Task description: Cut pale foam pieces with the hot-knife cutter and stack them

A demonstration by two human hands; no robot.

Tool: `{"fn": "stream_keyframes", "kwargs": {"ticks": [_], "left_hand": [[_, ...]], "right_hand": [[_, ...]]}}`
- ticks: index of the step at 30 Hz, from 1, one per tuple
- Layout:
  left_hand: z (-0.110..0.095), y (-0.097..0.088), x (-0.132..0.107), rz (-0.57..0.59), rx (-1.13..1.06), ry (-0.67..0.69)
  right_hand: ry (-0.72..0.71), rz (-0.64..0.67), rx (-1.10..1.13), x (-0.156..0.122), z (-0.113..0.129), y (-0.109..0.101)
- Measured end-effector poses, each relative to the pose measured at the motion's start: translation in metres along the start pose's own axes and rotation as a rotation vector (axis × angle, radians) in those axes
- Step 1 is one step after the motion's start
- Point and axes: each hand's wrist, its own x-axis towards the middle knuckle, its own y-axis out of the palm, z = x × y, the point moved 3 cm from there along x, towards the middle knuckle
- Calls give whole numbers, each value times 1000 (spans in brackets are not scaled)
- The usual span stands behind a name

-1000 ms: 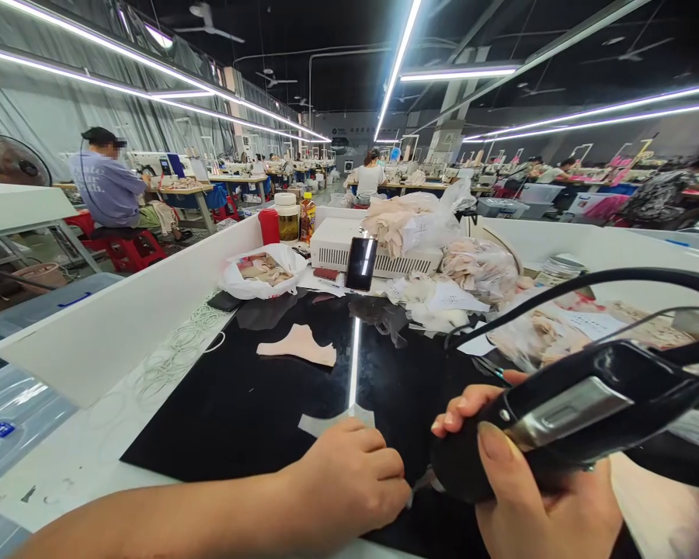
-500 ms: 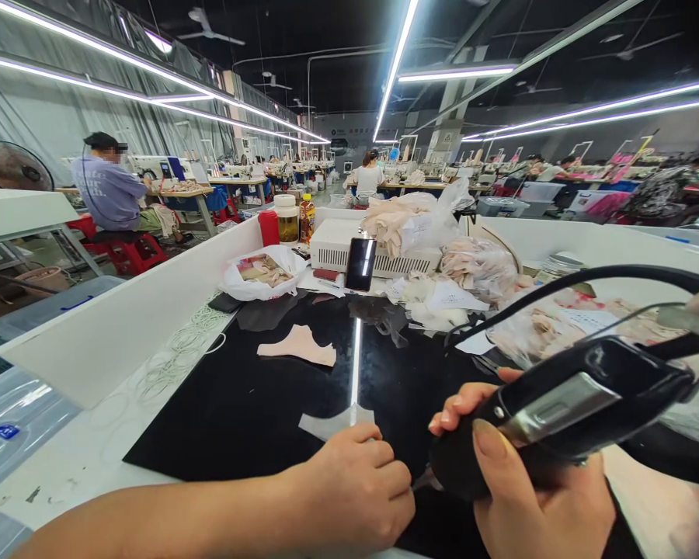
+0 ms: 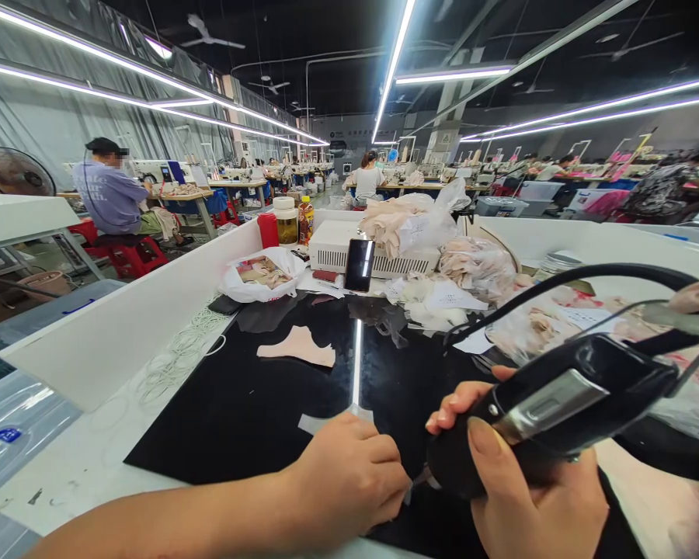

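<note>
My right hand (image 3: 524, 497) is wrapped round a black hand-held electric tool (image 3: 559, 404) with a metal plate and a black cable (image 3: 559, 283) arching off to the right. Its tip points down at the glossy black work mat (image 3: 238, 404). My left hand (image 3: 349, 473) is closed in a pinch right at the tool's tip, pressing down a pale translucent piece (image 3: 320, 421) that lies on the mat. What the fingertips pinch is hidden. A beige cut fabric piece (image 3: 297, 346) lies farther back on the mat.
White walls (image 3: 122, 326) fence the table. At the back are a white bag of scraps (image 3: 262, 272), a white box (image 3: 338, 244), a phone (image 3: 361, 264), jars (image 3: 286, 217) and bags of beige fabric (image 3: 478, 268). Other people sit at distant tables.
Both hands stayed together at the tool tip; the tool and my hands shifted slightly left and down. The view tilted a little.
</note>
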Motion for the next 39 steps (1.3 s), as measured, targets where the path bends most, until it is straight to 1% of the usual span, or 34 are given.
{"fn": "stream_keyframes", "kwargs": {"ticks": [3,6,14,19,24,27,32,35,39], "left_hand": [[-4,3,0,-60,81,71],[-6,6,-1,-58,97,108],[-7,0,0,-38,95,109],[-6,-2,-1,-26,94,103],[-4,1,-6,3,82,101],[-5,1,-6,-20,85,110],[-7,0,-2,-60,91,111],[-7,-1,-2,-50,81,109],[-6,-4,-3,-1,73,106]], "right_hand": [[13,-5,-1,0,0,0],[18,-4,8,0,-1,0],[13,6,26,0,2,1],[40,-50,14,-1,1,2],[41,-78,35,0,-1,-1],[35,-71,27,1,-1,-2],[7,-21,0,0,0,-1],[2,7,-2,-1,0,-1],[22,-9,-7,-1,1,-2]]}}
